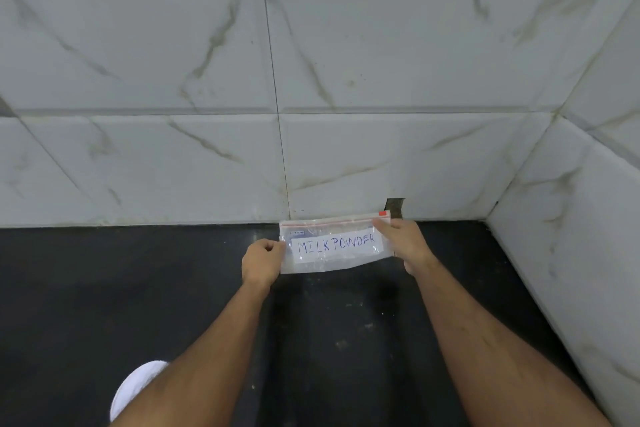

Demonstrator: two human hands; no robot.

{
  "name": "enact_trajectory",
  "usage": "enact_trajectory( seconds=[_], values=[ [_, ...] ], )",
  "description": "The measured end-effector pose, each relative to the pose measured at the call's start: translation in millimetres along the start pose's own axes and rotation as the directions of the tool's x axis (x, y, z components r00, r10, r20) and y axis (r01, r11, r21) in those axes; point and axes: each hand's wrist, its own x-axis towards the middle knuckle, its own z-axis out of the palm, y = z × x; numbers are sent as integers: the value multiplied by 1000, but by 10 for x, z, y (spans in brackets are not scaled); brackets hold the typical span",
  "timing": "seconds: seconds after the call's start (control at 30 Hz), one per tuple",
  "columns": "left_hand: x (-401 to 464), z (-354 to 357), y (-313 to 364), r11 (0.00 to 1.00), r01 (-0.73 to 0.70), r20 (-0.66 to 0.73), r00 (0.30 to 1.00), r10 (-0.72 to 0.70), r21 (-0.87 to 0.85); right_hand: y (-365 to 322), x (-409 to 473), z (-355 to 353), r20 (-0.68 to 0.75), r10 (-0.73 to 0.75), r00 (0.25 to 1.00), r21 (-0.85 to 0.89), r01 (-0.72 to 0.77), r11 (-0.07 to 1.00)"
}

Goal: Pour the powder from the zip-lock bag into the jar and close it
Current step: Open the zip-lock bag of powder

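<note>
Both hands holding zip-lock bag [334,246], counter [104,288]

Dark countertop [104,288], marble-veined wall tiles [138,62], white object [138,385] bottom-left.

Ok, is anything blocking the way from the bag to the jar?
Cannot say: no jar is clearly in view. Both hands hold the zip-lock bag above the dark counter, left hand at one end, right hand at the other. A white object shows partly under the left forearm.

bag [332,263]: clear, red zip, white label w/ blue writing | counter [104,288]: black | wall tiles [138,45]: white, grey-veined marble
</note>
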Motion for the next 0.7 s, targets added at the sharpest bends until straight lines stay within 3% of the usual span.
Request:
enact_trajectory(
  seconds=[0.1,0.2,0.27,0.33,0.43,0.5,0.7],
  values=[
    [-47,-141,188,997,-65,-62,996,66,33,-253,-66,41,3,-74,997,-17,74,997],
    [-94,-269,514,910,-368,-170,901,400,192,-502,-120,80,8,-162,987,-28,162,986],
    [-142,-287,847,777,-572,-88,788,609,263,-681,-200,108,35,-208,977,-28,209,977],
    [-206,-250,1185,661,-698,83,702,707,274,-832,-264,136,58,-262,963,-23,264,964],
    [-264,-164,1516,567,-793,302,609,733,222,-1012,-423,137,143,-299,943,-14,304,952],
    [-329,-163,1632,636,-761,392,628,672,128,-1111,-609,89,181,-302,936,-6,308,951],
    [-586,-277,1652,671,-741,454,598,661,-1,-1171,-1088,-128,241,-306,921,16,311,950]
  ],
)
